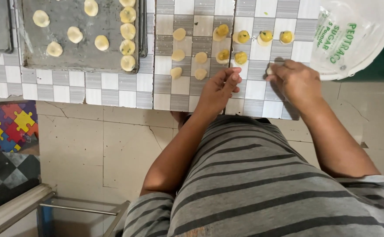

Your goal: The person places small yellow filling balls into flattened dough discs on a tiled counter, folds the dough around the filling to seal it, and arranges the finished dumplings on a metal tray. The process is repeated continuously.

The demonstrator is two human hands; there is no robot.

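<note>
Grey-and-white checked tiled counter, my left hand loosely curled, empty, my right hand pinching a small pale dough piece, rows of yellow-topped round dough discs just beyond.

One package is showing: a clear plastic bag is lying at the upper right of the tiled worktop, just beyond the person's right hand and partly running off the top edge of the view. It is bulging into a rounded, whitish shape, and green printing is running across its left side.
</note>
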